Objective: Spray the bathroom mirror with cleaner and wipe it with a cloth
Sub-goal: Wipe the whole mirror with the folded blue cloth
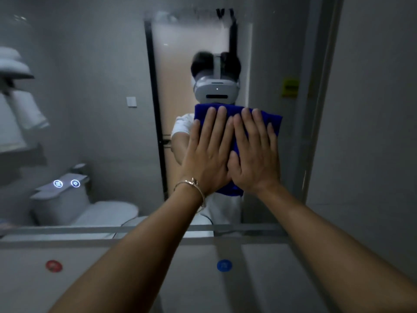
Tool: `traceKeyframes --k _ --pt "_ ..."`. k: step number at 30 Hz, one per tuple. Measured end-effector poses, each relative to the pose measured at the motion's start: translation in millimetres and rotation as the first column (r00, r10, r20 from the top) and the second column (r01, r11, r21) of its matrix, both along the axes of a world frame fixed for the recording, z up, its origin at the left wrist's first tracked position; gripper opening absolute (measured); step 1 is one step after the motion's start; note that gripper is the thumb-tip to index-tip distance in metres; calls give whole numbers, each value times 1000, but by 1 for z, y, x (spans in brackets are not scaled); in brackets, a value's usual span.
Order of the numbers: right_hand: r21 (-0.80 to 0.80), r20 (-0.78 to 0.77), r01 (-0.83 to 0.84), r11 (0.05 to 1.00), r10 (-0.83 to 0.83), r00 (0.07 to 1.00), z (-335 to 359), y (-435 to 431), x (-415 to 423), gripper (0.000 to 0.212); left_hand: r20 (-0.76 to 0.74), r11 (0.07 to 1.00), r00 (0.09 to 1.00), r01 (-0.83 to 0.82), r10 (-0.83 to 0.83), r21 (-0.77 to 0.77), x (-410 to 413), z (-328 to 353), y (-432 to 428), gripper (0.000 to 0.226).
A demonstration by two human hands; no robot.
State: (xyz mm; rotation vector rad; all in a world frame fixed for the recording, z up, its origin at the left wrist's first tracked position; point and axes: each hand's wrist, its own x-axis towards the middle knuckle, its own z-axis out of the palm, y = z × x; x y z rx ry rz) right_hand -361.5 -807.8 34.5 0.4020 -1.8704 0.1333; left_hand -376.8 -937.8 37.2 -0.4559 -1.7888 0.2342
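- Towels and a toilet are seen reflected at the left of the mirror; a red dot is stuck below it.
- The left hand, a bracelet at its wrist, is laid flat on the cloth, fingers straight and close together.
- The cloth is pressed against the mirror, right of centre.
- The right hand is laid flat on the cloth just beside the left, fingers straight.
- A blue dot is stuck below.
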Motion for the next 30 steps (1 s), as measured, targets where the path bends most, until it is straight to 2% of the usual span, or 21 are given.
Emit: traceKeyframes --k 6,16,19,22,25,30 --pt "-3 27 -29 1000 29 999 -47 -5 3 65 92 1000 996 17 -16 -13 4 -49 -8 69" --pt "5 110 28 1000 -28 994 -146 -24 12 72 222 997 974 56 -43 -50 11 -146 -32 64" --pt "-53 141 65 996 -57 988 -145 -34 14 68 189 982 981 84 -51 -172 9 -133 -45 64" --pt "-45 141 60 997 -53 989 -124 -39 16 64 143 942 988 100 -57 -321 8 -100 -66 69" --pt "1 93 44 999 -44 995 -71 -52 7 59 98 955 994 70 -43 -289 7 -49 -84 69" --pt "169 19 63 984 -67 998 42 -81 -6 57 84 986 996 -19 33 -164 11 45 -119 65"
